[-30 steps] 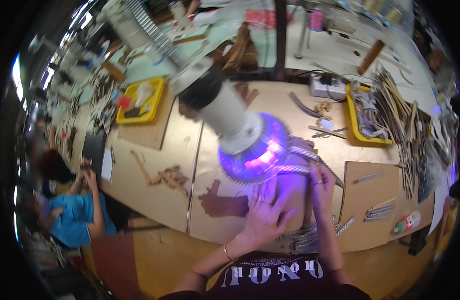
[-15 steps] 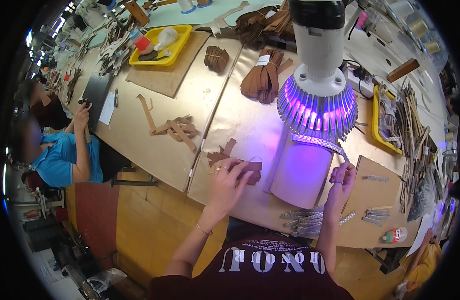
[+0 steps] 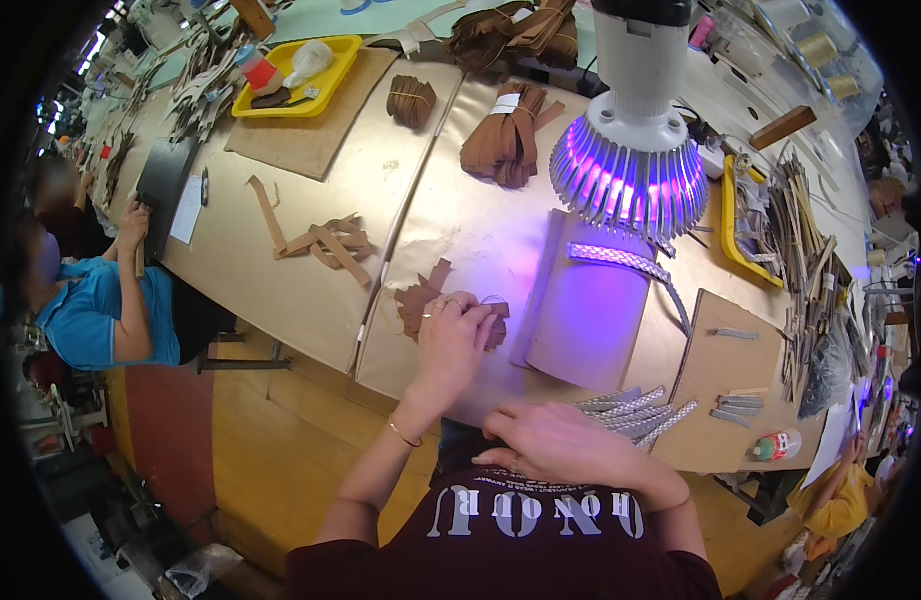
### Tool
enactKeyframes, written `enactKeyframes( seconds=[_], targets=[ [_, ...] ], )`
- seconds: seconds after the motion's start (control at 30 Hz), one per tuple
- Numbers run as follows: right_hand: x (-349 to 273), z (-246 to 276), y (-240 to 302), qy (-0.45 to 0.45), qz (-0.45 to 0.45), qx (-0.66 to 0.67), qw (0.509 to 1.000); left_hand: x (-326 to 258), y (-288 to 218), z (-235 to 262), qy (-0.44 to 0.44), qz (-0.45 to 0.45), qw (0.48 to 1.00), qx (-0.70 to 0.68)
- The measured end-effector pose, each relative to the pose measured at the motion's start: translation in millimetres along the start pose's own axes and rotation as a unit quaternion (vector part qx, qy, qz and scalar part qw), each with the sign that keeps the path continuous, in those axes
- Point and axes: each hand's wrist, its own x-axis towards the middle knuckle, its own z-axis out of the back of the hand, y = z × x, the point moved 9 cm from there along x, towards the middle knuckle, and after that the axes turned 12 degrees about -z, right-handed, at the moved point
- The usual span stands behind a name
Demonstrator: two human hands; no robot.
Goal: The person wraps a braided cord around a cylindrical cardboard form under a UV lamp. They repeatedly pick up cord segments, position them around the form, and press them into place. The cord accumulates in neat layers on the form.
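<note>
My left hand (image 3: 452, 335) is over a small pile of brown leather strips (image 3: 417, 302), its fingers closed on a short brown strip (image 3: 498, 311). A thin curved thread or wire shows by those fingertips. In front of my chest, my right hand (image 3: 555, 438) is turned inward, fingers somewhat curled and apart, with nothing visible in it. Beneath the purple-lit lamp (image 3: 630, 175), a silver braided strip (image 3: 620, 258) lies across a tan curved board (image 3: 590, 335), its tail hanging over the right side. Several more braided strips (image 3: 645, 412) lie at the table's near edge, just beyond my right hand.
Tied brown strip bundles (image 3: 505, 140) and a yellow tray (image 3: 325, 100) stand farther back. Loose tan strips (image 3: 325, 245) lie to the left. On the right are a cardboard sheet (image 3: 705, 440), a small bottle (image 3: 777, 445) and another yellow tray (image 3: 730, 235). A co-worker in blue (image 3: 90, 320) sits left.
My right hand has let go of the braided strip's tail and come back left, toward my chest. The tail now hangs loose. My left hand stays at the brown strips; the view has shifted slightly.
</note>
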Motion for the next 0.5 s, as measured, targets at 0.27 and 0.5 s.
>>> enactKeyframes(
  seconds=[0.27,0.5],
  targets=[
    [58.0,-14.2,-27.8,-0.137,-0.1,-0.12,0.978,-2.3,28.7,8.4,-0.065,0.057,0.981,-0.175],
    [76.9,-24.7,-34.3,-0.122,-0.154,-0.126,0.972,-45.5,77.7,61.1,-0.427,0.266,0.787,-0.357]
  ],
)
